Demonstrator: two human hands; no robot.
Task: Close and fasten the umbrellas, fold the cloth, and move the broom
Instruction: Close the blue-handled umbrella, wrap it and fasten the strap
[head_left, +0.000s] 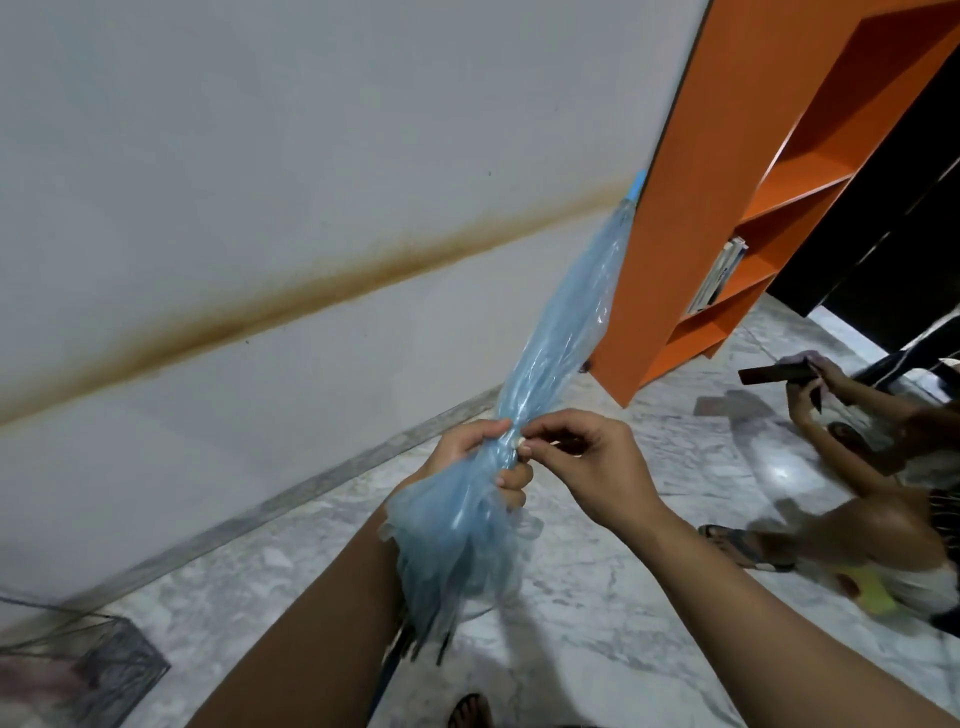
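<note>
Marble floor, stained white wall, orange shelf unit. Item: one blue umbrella, canopy collapsed, held tip-up mid-air before the wall. Left hand grips the gathered canopy; right hand pinches what looks like the fastening tab at that spot. Judged: closing done, fastening under way. Other umbrellas, cloth, broom: not in view, seemingly outstanding.

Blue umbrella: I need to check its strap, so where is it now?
In the head view's centre, the blue umbrella is gripped by the left hand, its tip toward the orange shelf; the right hand pinches at its middle.
</note>
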